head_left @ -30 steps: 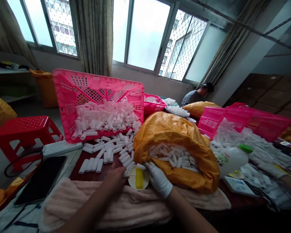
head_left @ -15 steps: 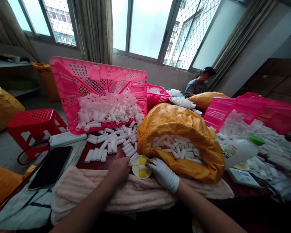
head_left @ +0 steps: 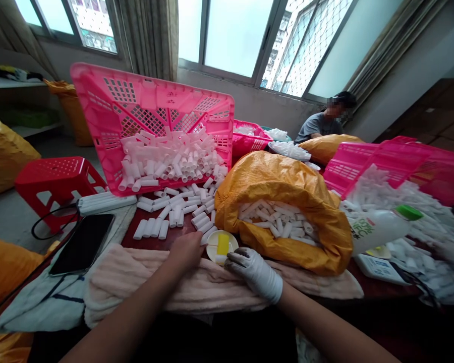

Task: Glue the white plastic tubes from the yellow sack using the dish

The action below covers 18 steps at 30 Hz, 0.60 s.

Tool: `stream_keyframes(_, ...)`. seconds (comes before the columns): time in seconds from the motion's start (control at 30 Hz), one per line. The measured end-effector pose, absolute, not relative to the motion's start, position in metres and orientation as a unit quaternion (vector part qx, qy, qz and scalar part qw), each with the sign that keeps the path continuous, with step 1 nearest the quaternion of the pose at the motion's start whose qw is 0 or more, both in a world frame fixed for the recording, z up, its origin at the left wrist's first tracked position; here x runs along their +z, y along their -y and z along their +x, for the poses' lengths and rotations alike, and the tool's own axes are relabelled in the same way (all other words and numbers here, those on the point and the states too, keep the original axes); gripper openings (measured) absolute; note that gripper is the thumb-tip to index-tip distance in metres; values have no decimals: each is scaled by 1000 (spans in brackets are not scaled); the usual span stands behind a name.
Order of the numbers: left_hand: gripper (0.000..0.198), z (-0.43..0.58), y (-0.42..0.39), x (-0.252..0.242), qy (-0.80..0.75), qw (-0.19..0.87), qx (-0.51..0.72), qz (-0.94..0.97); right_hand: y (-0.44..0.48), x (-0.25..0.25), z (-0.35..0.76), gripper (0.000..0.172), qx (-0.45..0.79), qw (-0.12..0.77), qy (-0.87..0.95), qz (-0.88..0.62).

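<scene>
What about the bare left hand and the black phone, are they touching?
Apart. The head view shows a wide gap between the left hand and the black phone, with part of the pink towel in between.

A narrow strip of dark-red desk [head_left: 146, 243] lies open between the loose white tubes [head_left: 177, 214] and the pinkish towel [head_left: 136, 277], left of the left hand [head_left: 187, 249]. Beyond, those tubes and the tilted pink crate [head_left: 151, 101] block the way. The orange sack [head_left: 283, 169] bulks past the right hand [head_left: 255, 272], with the bottle [head_left: 380, 229] just beside it.
</scene>
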<state>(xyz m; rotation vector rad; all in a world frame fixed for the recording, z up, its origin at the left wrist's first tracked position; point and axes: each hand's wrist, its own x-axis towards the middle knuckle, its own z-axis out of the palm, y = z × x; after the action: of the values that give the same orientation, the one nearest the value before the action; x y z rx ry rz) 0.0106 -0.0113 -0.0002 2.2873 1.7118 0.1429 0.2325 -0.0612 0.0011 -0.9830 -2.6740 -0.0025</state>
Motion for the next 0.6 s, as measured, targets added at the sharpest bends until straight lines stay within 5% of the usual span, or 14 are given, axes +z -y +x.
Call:
stream_keyframes(0.13,25,9,8,2,-599,167,40,782,58,2,230,25,39,172,938,-300)
stream_keyframes(0.3,22,3,15,14,-577,119,137,797,51,3,218,24,239,474,748,-397)
stream_keyframes(0.37,23,2,22,22,-546,140,165,809,50,6,212,25,335,532,651,-425)
stream_keyframes(0.47,20,3,31,30,-504,235,174,813,53,18,208,23,402,528,611,-433)
stream_keyframes(0.6,16,12,41,31,-474,287,145,820,60,40,208,15,315,467,737,-375)
